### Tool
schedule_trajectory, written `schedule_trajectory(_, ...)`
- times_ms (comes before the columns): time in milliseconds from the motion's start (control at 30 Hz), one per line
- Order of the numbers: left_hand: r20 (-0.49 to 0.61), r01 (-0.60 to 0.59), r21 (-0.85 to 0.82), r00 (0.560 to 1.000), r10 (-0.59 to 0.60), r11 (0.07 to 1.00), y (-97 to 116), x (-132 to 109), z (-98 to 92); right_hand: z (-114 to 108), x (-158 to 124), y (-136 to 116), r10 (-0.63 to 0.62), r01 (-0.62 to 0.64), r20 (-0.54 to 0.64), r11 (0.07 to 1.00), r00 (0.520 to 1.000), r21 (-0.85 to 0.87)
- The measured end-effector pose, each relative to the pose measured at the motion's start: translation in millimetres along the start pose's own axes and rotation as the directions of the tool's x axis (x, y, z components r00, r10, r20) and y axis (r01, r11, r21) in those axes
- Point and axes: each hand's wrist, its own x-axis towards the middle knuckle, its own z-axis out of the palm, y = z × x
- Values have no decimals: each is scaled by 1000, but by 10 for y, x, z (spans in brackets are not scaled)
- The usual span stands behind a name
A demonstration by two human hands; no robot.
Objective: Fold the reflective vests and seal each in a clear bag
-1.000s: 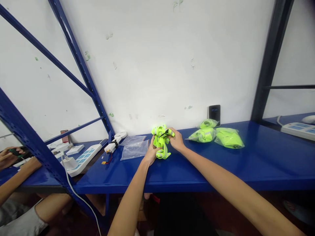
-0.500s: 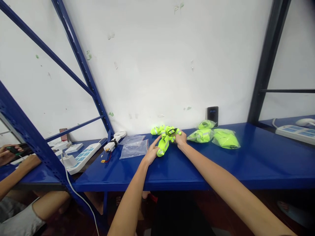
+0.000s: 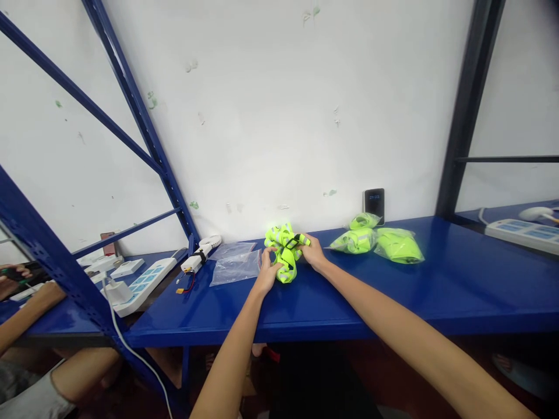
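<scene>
In the head view, the neon-yellow, silver-striped fabric strap bundle (image 3: pixel 286 256), spread wider half a second ago, now sits bunched on the glossy blue tabletop (image 3: pixel 471 285) between the left hand (image 3: pixel 267 274), fingers grasping one side, and the right hand (image 3: pixel 313 254), fingers apparently pinching the other.

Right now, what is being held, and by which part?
A yellow-green reflective strap bundle: left hand on its left side, right hand on its right end.

Glossy tabletop (image 3: pixel 471 279), cloth straps (image 3: pixel 287 272)
</scene>
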Motion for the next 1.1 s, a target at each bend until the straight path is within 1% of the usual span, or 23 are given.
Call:
schedule_trajectory(33, 10, -22, 0, 1000, 22, 1000, 17, -3, 0, -3, -14, -33, 63, -64, 13, 997, 998, 52)
schedule_trajectory(100, 43, -58, -36, 997, 59, 998, 45, -2, 2, -17, -45, -100, 160, -175, 103, 971, 982, 163)
schedule_trajectory(167, 55, -58, -73, 997, 62, 996, 54, 5, 6, -27, -76, -151, 177, -230, 220, 943, 959, 239)
schedule_trajectory(233, 58, -25, -110, 998, 31, 994, 40, 16, 9, -22, -99, -173, 164, -235, 275, 939, 947, 250)
schedule_trajectory(333, 62, 38, -171, 998, -28, 985, 0, 33, 15, -2, -103, -157, 143, -184, 220, 967, 965, 179)
schedule_trajectory(400, 44, 68, -225, 997, -59, 972, -11, 34, 22, 0, -83, -133, 98, -118, 171, 986, 980, 114)
schedule_trajectory(500, 18, 79, -336, 997, -77, 938, 26, 7, 29, -29, -39, -103, -35, 34, 130, 999, 991, 9)
schedule_trajectory(567, 58, 60, -380, 997, -41, 923, 75, -31, 28, -59, -10, -84, -120, 128, 112, 990, 986, -63)
schedule_trajectory(633, 142, -6, -329, 988, 56, 944, 119, -74, 25, -86, 15, -59, -156, 170, 110, 977, 982, -131)
schedule_trajectory(700, 232, -100, -196, 962, 145, 975, 152, -113, 21, -106, 37, -31, -144, 164, 109, 966, 984, -199)
schedule_trajectory(733, 269, -141, -123, 948, 170, 982, 166, -128, 18, -115, 47, -19, -129, 149, 100, 961, 987, -231)
schedule_trajectory(867, 382, -235, 90, 906, 184, 968, 253, -174, -8, -146, 73, -3, -55, 59, 20, 951, 998, -303)
schedule_trajectory(1000, 513, -322, 255, 844, 155, 912, 375, -236, -37, -160, 78, -38, 71, -96, -86, 940, 994, -327)
schedule_trajectory(1033, 525, -343, 285, 837, 154, 895, 393, -255, -32, -158, 79, -47, 95, -125, -105, 933, 990, -337)
schedule_trajectory(1100, 502, -387, 330, 844, 187, 861, 402, -286, -2, -147, 81, -63, 115, -154, -128, 919, 985, -362)
